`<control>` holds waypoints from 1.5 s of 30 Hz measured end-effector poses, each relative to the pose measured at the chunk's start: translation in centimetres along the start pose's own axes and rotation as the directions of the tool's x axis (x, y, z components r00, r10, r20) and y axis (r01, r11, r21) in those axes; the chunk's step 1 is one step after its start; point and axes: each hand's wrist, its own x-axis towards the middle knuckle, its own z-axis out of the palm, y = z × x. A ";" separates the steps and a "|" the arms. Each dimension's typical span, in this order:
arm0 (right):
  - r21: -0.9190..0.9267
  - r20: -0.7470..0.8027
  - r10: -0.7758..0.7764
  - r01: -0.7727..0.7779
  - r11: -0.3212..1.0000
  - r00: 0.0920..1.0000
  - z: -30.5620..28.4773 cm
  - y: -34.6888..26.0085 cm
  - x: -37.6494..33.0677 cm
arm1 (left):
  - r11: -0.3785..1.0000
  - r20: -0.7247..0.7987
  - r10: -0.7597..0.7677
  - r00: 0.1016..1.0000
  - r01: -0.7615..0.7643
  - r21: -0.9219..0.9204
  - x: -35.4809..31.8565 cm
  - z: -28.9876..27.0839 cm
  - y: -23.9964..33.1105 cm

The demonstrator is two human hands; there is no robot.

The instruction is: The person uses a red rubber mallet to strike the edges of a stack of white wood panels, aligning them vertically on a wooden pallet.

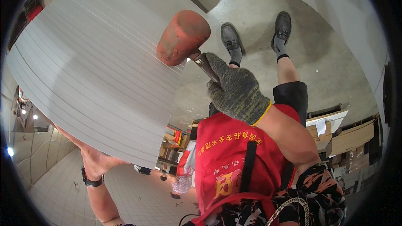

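Observation:
My gloved right hand [240,88] is closed round the dark handle of a mallet [184,37] with a worn red head. The head is held over the near right part of a large pale grey panel [96,62] marked by long parallel lines. I cannot tell whether the mallet touches it. My bare left hand [95,159], with a dark band on its wrist, lies against the panel's lower left edge. Its thumb and a finger are stretched apart along that edge; the panel hides the other fingers.
Both my shoes [231,37] stand on the concrete floor [251,0] right of the panel. A pale upright surface [339,16] borders the right side. Stacked cardboard [351,138] lies at the lower right. Another person [183,182] shows small beyond the panel's lower corner.

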 end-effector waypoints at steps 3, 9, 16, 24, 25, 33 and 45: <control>0.011 -0.063 -0.014 0.015 1.000 0.998 -0.1 0.5 0.5 | 1.000 0.016 -0.003 1.000 0.003 -0.025 -0.3 0.0 -0.3; -0.153 0.052 0.112 -0.103 0.983 0.992 0.2 -0.2 0.0 | 0.995 0.070 0.017 0.997 -0.010 -0.102 -0.5 -0.3 -0.9; 0.091 -0.272 -0.010 0.036 0.995 0.962 0.9 2.6 1.0 | 0.993 0.001 0.059 0.998 -0.059 0.104 -1.8 -0.7 -2.3; -0.063 0.004 0.072 -0.072 0.995 0.997 0.5 1.9 0.7 | 0.963 -0.013 0.124 0.992 -0.117 0.242 -3.0 -1.6 -3.0; -0.007 -0.054 0.078 -0.079 0.997 0.995 0.8 2.1 0.9 | 0.960 -0.013 0.127 0.992 -0.119 0.254 -3.1 -1.6 -3.0; 0.033 0.031 0.090 -0.091 0.995 0.995 1.1 2.6 1.3 | 0.940 -0.022 0.160 0.987 -0.145 0.308 -3.3 -1.9 -3.3; 0.026 -0.003 0.125 -0.125 0.992 0.992 0.9 3.8 3.3 | 0.922 -0.031 0.174 0.984 -0.152 0.356 -3.2 -2.2 -3.5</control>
